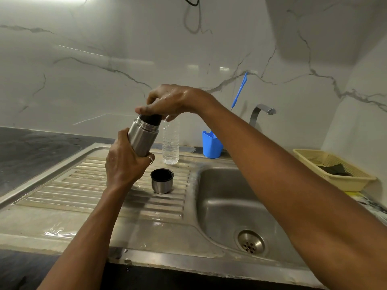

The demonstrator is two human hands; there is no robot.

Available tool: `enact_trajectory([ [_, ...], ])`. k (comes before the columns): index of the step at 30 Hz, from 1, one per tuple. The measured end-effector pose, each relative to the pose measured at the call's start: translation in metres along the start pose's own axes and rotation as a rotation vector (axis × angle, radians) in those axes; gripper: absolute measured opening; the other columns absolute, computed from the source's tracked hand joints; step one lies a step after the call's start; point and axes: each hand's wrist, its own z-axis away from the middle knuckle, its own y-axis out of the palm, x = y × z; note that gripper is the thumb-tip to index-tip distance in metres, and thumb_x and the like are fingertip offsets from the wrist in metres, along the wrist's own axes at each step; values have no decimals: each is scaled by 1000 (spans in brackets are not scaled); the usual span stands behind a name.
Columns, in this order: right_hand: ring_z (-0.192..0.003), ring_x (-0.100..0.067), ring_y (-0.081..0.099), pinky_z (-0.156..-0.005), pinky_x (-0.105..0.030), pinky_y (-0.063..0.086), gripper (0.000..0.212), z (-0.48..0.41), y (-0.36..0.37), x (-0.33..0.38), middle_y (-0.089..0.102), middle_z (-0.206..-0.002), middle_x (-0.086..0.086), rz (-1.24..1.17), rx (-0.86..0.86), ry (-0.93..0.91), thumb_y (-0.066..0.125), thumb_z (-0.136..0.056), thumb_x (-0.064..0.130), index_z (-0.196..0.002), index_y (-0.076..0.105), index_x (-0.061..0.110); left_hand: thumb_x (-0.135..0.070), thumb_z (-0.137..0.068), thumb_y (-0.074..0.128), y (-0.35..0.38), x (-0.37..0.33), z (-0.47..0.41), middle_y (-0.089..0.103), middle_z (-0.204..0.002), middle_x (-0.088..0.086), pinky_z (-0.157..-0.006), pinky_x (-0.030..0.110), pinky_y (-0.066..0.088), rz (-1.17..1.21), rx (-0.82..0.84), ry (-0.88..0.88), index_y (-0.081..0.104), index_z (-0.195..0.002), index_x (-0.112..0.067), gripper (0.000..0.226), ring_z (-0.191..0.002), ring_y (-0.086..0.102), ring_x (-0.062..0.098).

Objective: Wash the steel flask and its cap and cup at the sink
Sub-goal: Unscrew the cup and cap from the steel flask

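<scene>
Right forearm point(293, 185) nearest, stretched over sink point(219, 206); clasped cap point(151, 119) in curled fingers of right hand point(167, 101), atop flask point(142, 137). Clamped flask body from below in left hand point(123, 164), long axis tilted up and rightward, over drainboard point(83, 185), cup point(161, 182) upright just beneath

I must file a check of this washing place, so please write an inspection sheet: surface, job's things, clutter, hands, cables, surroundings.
Surface: ribbed steel drainboard, wet, beside a steel sink basin.
Job's things: cylindrical steel flask, tilted, above the drainboard; black cap at its mouth; steel cup with black inside, upright on the drainboard.
Clutter: clear plastic bottle and blue plastic holder at the back; thin blue stick against the white veined wall.
Hands: left hand grips the flask; right hand grips the cap from above.
Cables: black cable high on the wall.
Surroundings: curved steel tap; yellow plastic basket holding a dark cloth, right.
</scene>
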Motion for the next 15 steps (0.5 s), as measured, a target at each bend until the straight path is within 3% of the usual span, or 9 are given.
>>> enact_trajectory([
  [2, -74, -18, 75, -64, -27, 63, 49, -4, 5, 3, 69, -90, -6, 118, -111, 71, 56, -94, 65, -91, 61, 16, -24, -66, 91, 1, 0, 0, 60, -104, 17, -69, 41, 51, 3, 3, 10, 42, -131, -11, 83, -82, 56, 29],
  [4, -66, -18, 73, -60, -26, 62, 47, -5, 7, 5, 67, -79, -6, 171, -150, 46, 58, -95, 61, -81, 55, 17, -24, -65, 91, 1, 0, 0, 60, -104, 16, -69, 41, 51, 1, 3, 17, 42, -131, -12, 83, -82, 56, 29],
  [6, -73, -19, 74, -65, -28, 63, 37, -3, 4, 5, 70, -86, -7, 149, -118, -8, 65, -95, 49, -89, 62, 13, -24, -65, 91, 0, 0, 0, 60, -104, 15, -68, 40, 49, 2, -6, 9, 42, -130, -11, 82, -82, 56, 29],
  [8, -89, -19, 73, -74, -32, 64, 30, -1, 0, 2, 72, -105, -9, 44, -56, -53, 69, -95, 33, -112, 68, 9, -24, -65, 91, -1, 1, -1, 60, -103, 15, -69, 42, 51, 9, -14, -7, 42, -130, -11, 82, -82, 56, 29],
  [11, -110, -18, 63, -86, -37, 61, 44, 5, -4, -3, 61, -125, 1, -125, 40, -93, 69, -90, 7, -132, 60, 20, -24, -66, 91, -1, 1, -1, 60, -104, 17, -69, 42, 51, 3, -9, 3, 42, -131, -10, 82, -82, 55, 29],
  [13, -116, -18, 60, -89, -39, 58, 53, 7, -5, -3, 58, -132, 3, -152, 90, -85, 69, -88, 5, -136, 56, 24, -23, -66, 91, 0, 1, 0, 60, -104, 17, -67, 39, 47, -1, -4, 12, 43, -130, -10, 81, -82, 54, 28],
  [15, -112, -19, 63, -83, -35, 60, 48, 5, -2, 0, 59, -133, 0, -109, 90, -45, 73, -91, 25, -136, 55, 21, -23, -66, 91, 0, 1, 0, 60, -104, 16, -66, 38, 44, -14, 1, 24, 43, -130, -11, 81, -82, 53, 27],
])
